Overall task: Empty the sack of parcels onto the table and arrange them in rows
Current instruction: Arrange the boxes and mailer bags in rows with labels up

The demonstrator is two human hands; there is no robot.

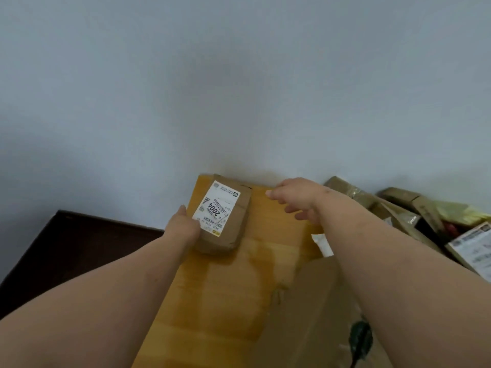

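A small brown cardboard parcel with a white shipping label marked 2004 lies at the far left corner of the yellow wooden table, close to the wall. My left hand grips its near left edge, thumb along the side. My right hand hovers just right of the parcel with fingers spread and relaxed, holding nothing. A larger flat brown parcel lies at the near right under my right forearm. The sack is not in view.
A heap of brown taped parcels and one with a white label is piled at the right. A grey-blue wall stands right behind the table. Dark floor lies beyond the table's left edge.
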